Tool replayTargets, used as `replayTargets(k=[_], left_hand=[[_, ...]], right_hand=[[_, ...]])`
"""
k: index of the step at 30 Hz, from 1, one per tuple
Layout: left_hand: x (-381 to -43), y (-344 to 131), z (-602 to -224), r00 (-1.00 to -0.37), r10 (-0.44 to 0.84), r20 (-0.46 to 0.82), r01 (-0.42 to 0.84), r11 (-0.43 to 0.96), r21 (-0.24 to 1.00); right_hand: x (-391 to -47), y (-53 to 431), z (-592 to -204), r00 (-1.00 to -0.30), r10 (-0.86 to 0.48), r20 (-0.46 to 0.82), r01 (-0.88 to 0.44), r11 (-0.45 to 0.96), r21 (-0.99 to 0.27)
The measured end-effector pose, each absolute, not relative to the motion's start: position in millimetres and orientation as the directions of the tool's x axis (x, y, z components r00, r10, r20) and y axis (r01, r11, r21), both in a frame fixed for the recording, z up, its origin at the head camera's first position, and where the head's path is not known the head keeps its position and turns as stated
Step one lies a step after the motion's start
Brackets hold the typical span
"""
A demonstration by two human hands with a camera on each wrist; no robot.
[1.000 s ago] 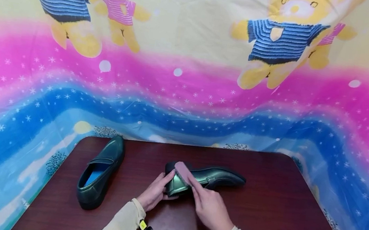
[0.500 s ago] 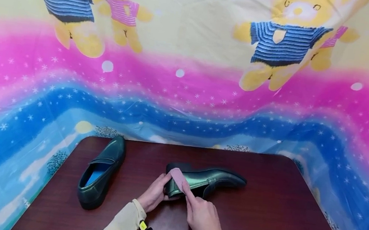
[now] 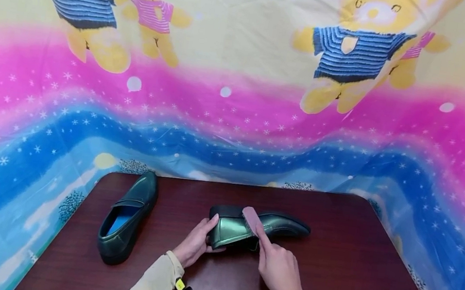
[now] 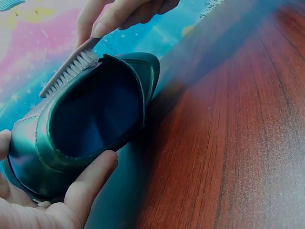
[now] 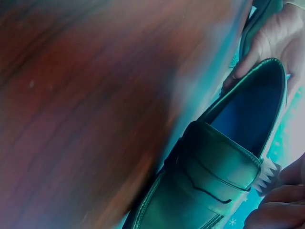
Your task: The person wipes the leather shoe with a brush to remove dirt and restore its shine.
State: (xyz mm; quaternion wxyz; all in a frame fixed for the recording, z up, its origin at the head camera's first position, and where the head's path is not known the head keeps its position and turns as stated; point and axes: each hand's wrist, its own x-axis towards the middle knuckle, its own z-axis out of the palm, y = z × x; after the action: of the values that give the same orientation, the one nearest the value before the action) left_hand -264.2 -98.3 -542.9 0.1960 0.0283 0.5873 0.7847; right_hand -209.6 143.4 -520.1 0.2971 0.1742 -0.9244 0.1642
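Right hand [image 3: 282, 271] pinched brush [image 3: 251, 220], bristles [image 4: 74, 71] against the shoe [image 3: 232, 230]. Left hand [image 3: 194, 245] gripped its heel [image 4: 33, 157], toe at 3 o'clock. Good brushing likely needed a steady heel, bristles flat, light lengthwise strokes. Other shoe [image 3: 127, 222] lay at 9 o'clock on tabletop [image 3: 366, 270].

Reddish-brown table [image 3: 356, 279], upright dark loafer [image 3: 140, 197]

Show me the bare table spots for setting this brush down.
Free: the table from the right hand to its right edge; also the gap between the untouched shoe and the held shoe. Crowded: the middle, around the left hand and brush.
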Motion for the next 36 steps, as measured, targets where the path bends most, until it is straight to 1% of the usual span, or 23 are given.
replayTargets(k=[5, 10, 14, 17, 25, 36], left_hand=[[-264.3, -98.5, -541.9, -0.920, 0.344, -0.186, -0.271, -0.217, 0.938], [-264.1, -99.2, -541.2, -0.922, 0.339, -0.185, -0.267, -0.212, 0.940], [-261.9, -98.0, -540.8, -0.931, 0.318, -0.181, -0.260, -0.226, 0.939], [-259.6, -96.5, -541.2, -0.934, 0.311, -0.179, -0.258, -0.235, 0.937], [-259.9, -95.8, -542.0, -0.929, 0.316, -0.194, -0.277, -0.244, 0.929], [-261.2, -96.7, -542.2, -0.920, 0.342, -0.194, -0.281, -0.225, 0.933]], right_hand=[[-207.9, 140.9, -515.2, -0.785, -0.224, 0.577, -0.431, 0.867, -0.249], [-201.2, 122.7, -511.3, -0.787, -0.287, 0.547, -0.493, 0.825, -0.277], [-196.3, 108.6, -510.8, -0.788, -0.343, 0.512, -0.528, 0.805, -0.272], [-194.8, 103.7, -512.7, -0.783, -0.356, 0.509, -0.535, 0.803, -0.261], [-196.7, 110.9, -519.2, -0.786, -0.345, 0.512, -0.513, 0.827, -0.230], [-203.5, 141.0, -522.5, -0.776, -0.263, 0.573, -0.442, 0.875, -0.196]])
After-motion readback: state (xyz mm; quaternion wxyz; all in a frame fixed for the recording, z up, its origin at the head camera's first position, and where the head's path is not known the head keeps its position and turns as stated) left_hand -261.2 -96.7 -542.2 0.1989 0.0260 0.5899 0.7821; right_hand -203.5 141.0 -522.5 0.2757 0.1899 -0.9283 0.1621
